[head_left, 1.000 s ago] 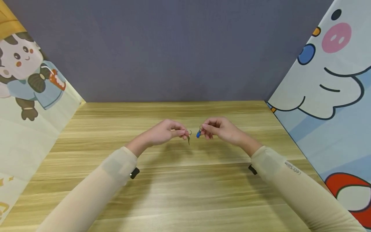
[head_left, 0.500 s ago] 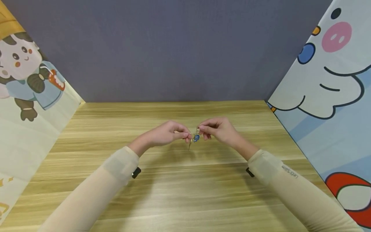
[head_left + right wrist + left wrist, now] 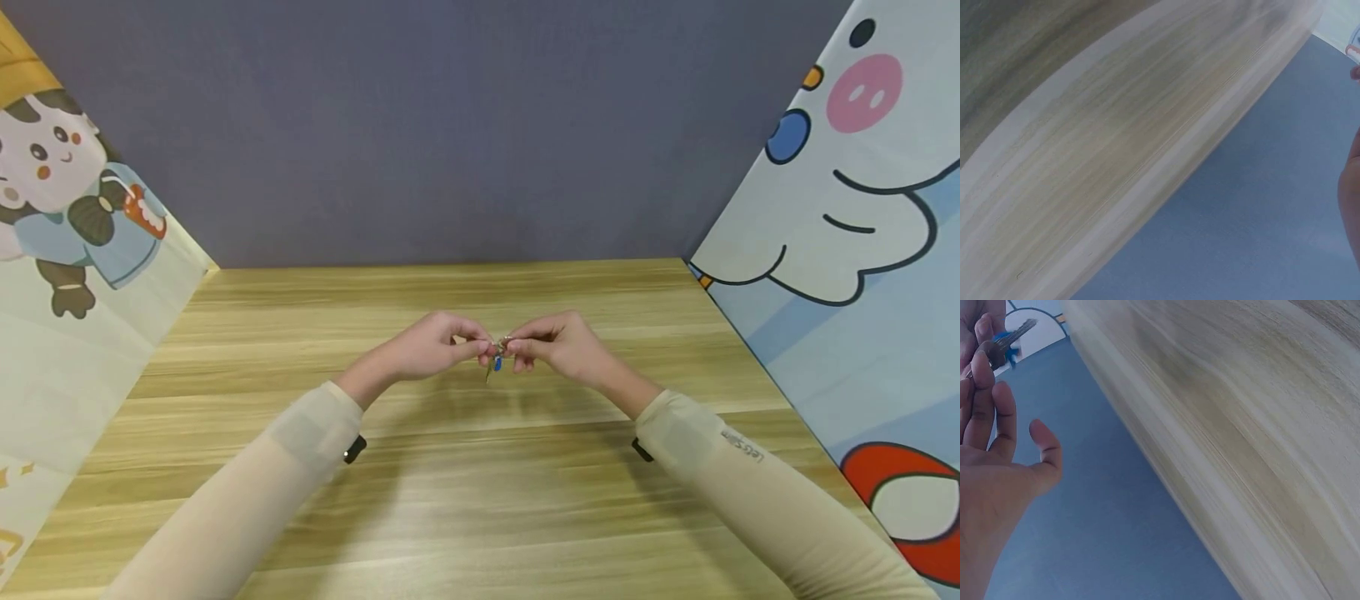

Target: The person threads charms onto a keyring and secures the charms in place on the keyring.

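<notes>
The key [image 3: 1017, 335] and blue charm [image 3: 498, 364] are held above the table [image 3: 480, 508], nearer its far edge. Both look light, stiff and easily slipped, best taken by the metal ring [image 3: 503, 342]. Fingertips of the left hand [image 3: 437, 345] are pinched at the key's top, those of the right hand [image 3: 561, 343] at the charm's ring; the hands are turned inward.

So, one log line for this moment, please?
left grip: pinching; right grip: pinching; key: hanging; blue charm: between them; below: wooden table

I saw a plain slate-purple partition [image 3: 450, 133] along the wood-grain tabletop's [image 3: 495, 533] far edge, a cartoon-child panel [image 3: 82, 250] at its left, a pink-snouted-animal panel [image 3: 847, 250] at its right, and pale light glossing its surface.
</notes>
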Action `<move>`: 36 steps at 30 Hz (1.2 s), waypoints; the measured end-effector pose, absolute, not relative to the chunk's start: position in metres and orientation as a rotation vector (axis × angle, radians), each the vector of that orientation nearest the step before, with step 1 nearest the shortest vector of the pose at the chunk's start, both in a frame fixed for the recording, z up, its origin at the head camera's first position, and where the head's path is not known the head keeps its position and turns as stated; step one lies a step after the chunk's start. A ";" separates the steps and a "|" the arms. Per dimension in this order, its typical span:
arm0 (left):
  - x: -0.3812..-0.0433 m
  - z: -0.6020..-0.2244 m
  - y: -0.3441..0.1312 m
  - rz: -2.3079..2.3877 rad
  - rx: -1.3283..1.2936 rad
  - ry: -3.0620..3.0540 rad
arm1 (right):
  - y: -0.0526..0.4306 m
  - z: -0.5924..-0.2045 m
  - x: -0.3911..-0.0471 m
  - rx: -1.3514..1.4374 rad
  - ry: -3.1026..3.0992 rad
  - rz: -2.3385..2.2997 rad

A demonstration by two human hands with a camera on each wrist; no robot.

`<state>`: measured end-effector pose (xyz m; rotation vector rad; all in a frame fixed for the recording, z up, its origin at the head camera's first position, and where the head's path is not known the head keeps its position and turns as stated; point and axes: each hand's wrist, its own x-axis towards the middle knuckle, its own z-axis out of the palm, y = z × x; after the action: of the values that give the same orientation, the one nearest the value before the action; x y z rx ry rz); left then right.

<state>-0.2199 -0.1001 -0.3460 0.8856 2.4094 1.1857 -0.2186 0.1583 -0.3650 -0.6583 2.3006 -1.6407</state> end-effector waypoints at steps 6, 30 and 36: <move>-0.220 -0.346 -0.098 1.145 0.875 2.454 | 0.156 -0.367 -0.219 -0.677 2.310 -1.635; -0.219 -0.354 -0.090 1.266 0.751 2.589 | 0.147 -0.365 -0.215 -0.628 2.369 -1.644; -0.220 -0.358 -0.087 1.425 0.637 2.553 | 0.141 -0.365 -0.217 -0.520 2.390 -1.691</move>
<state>-0.2197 -0.0872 -0.3577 0.6369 2.5530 1.4251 -0.2167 0.1413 -0.3654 -0.5203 2.3901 -1.6915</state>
